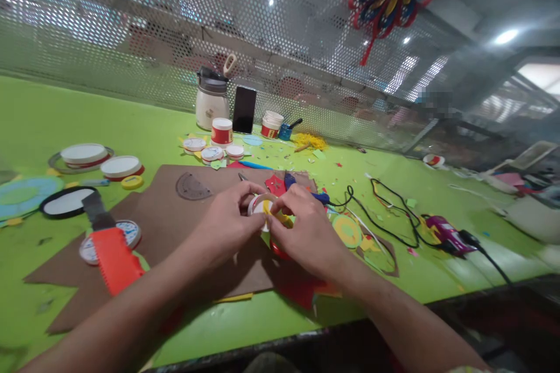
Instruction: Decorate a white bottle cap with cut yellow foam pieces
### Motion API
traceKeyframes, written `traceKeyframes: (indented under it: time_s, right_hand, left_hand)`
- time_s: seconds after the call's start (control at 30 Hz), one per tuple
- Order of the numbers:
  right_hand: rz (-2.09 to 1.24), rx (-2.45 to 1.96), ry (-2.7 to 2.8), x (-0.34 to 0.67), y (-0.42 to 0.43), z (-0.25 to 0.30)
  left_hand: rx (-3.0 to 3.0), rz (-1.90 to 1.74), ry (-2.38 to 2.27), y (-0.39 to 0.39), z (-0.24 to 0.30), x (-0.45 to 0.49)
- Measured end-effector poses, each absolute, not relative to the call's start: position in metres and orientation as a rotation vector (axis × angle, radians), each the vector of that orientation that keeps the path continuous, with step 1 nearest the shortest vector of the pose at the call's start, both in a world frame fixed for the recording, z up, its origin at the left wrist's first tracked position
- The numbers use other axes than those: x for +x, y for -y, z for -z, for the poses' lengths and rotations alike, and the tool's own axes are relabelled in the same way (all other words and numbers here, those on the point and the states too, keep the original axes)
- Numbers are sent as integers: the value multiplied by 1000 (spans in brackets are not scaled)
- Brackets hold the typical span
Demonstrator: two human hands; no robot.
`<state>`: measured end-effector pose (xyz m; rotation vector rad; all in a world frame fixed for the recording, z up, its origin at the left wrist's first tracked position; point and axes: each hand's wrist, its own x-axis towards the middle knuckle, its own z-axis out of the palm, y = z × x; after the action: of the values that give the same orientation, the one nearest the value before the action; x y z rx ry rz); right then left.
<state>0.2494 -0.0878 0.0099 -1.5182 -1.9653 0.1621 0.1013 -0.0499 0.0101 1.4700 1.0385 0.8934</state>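
Both my hands meet over a brown cardboard sheet [170,227] on the green table [52,116]. My left hand [225,224] curls its fingers round a small roll of white tape [258,207]. My right hand [306,233] pinches a yellow paper piece [276,214] against that roll. Red paper [301,288] lies under my right wrist. A red cutout [275,185] rests just beyond the fingers.
An orange-handled scraper [111,250] and round lids [120,166] lie at the left. Glue jars [221,132], a white jug [212,102] and a phone [244,109] stand at the back by the perforated metal screen. A pink glue gun [444,235] with black cable lies at the right.
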Motion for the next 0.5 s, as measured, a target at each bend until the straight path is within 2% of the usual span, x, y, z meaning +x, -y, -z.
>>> traceKeyframes:
  time_s: [0.5]
  right_hand:
    - [-533,-1405,1675,251,87,-16]
  left_hand:
    - [1374,-891,-1030,49,-13,98]
